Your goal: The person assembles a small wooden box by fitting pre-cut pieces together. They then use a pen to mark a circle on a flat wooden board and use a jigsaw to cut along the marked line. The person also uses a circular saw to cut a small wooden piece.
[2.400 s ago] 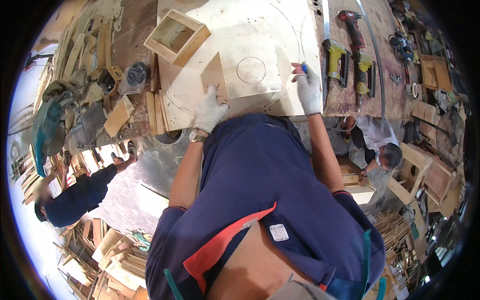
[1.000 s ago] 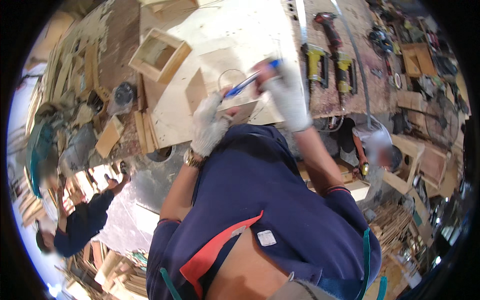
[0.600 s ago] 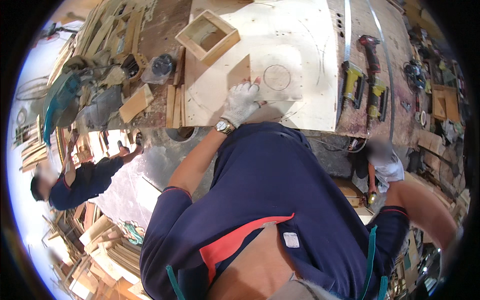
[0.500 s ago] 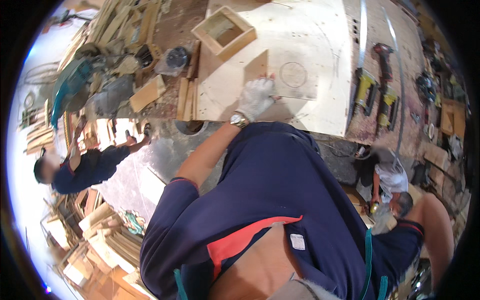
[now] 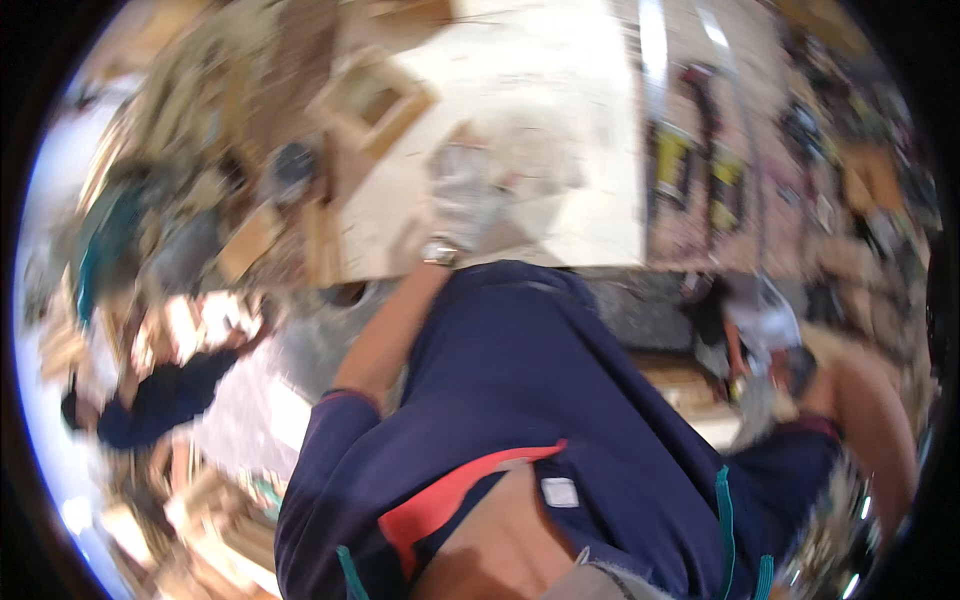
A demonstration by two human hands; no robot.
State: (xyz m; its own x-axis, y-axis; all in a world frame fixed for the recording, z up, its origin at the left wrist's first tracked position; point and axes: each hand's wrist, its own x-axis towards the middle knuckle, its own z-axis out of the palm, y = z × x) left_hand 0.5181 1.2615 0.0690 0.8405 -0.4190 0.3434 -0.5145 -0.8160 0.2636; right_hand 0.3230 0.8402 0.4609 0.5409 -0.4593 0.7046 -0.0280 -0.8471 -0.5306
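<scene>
The gloved left hand (image 5: 461, 190) is at a plywood panel (image 5: 543, 160), perhaps steadying it. Blurred; I cannot tell its grip. Right hand unseen.

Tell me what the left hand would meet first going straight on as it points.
The way looks free: past the left hand, the line seems to run on over the pale board, with the open wooden box off to its left. Blur leaves depth unclear.

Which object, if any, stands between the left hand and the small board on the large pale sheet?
Nothing visible does. The left hand is at the left side of the small board; blur hides whether they touch. The wooden box sits farther back, to the left.
</scene>
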